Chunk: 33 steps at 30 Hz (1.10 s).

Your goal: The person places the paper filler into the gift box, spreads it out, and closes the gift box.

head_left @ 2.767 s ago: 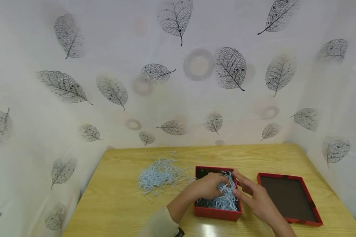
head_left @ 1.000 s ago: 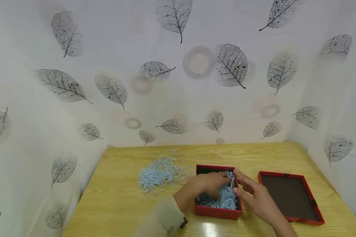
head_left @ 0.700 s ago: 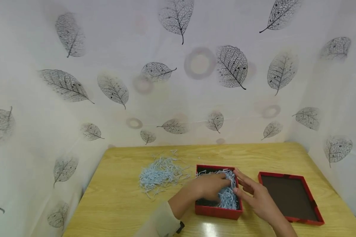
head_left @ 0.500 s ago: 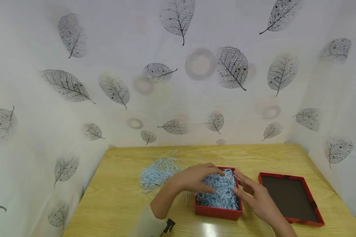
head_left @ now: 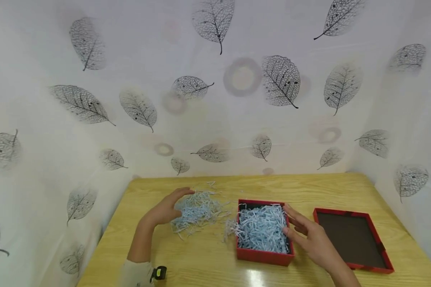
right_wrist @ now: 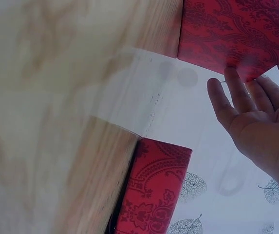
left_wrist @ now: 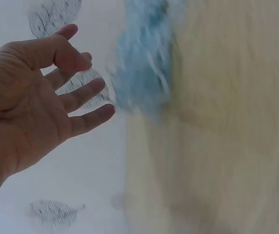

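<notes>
Nearest, at the bottom, a pale beige sleeve [head_left: 138,273] with a black wristband [head_left: 159,273] runs up to the left hand [head_left: 165,209], which half a second ago was over the box and is now at the left side of the loose pile of light-blue paper shreds [head_left: 197,211]. Its fingers are loosely spread, thumb well apart, holding nothing; the left wrist view shows them short of the shreds. The open red patterned cardboard box [head_left: 263,257] stands upright, uncovered by that move: its light-blue paper filling [head_left: 262,229] spreads across most of the inside, leaving dark lining along the far left, and a tuft hangs over the left rim. The right hand [head_left: 310,239] has stayed put, fingers extended against the box's right wall, gripping nothing. Beyond a strip of wood partly crossed by that hand lies the shallow red square lid [head_left: 352,239], dark inside up, its near right corner close to the tabletop [head_left: 201,255] edge. Between pile and box, bare wood shows with stray shreds; more wood runs behind both to the back edge, where white leaf-printed cloth [head_left: 201,127] rises.
</notes>
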### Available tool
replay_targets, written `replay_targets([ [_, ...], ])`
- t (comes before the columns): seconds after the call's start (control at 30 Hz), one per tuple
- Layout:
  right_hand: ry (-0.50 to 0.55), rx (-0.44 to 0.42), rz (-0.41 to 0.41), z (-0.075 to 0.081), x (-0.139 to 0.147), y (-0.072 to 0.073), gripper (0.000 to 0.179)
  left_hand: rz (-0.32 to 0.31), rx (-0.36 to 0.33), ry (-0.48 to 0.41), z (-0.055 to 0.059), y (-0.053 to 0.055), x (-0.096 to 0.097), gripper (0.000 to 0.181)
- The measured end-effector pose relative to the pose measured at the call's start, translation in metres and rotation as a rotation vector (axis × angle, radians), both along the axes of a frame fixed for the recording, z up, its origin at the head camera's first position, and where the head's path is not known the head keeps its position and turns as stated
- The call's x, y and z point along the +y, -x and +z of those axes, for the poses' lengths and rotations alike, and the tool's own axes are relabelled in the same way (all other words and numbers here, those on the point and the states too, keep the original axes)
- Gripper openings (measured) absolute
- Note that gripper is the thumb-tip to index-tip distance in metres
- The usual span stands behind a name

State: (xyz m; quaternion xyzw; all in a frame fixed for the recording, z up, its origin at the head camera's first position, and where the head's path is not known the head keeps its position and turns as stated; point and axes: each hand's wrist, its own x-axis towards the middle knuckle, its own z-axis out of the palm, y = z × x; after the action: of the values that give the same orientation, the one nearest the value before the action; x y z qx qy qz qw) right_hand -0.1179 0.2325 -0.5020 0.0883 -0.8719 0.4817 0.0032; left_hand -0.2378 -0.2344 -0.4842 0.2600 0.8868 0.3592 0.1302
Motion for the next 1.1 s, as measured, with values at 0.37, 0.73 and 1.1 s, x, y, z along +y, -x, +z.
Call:
replay_targets([
  [0.37,-0.018,-0.011,-0.015,0.001,0.0,-0.002,0.067,-0.052,-0.002,0.075,-0.027,0.011,-0.022,0.105],
  [0.73,-0.005,-0.051,-0.03,0.001,-0.004,-0.002,0.068,-0.13,0.035,0.351,-0.023,0.024,0.042,0.106],
  [1.1,-0.003,-0.045,-0.026,0.004,-0.004,0.0,0.068,-0.223,0.098,0.403,-0.017,0.041,0.07,0.038],
])
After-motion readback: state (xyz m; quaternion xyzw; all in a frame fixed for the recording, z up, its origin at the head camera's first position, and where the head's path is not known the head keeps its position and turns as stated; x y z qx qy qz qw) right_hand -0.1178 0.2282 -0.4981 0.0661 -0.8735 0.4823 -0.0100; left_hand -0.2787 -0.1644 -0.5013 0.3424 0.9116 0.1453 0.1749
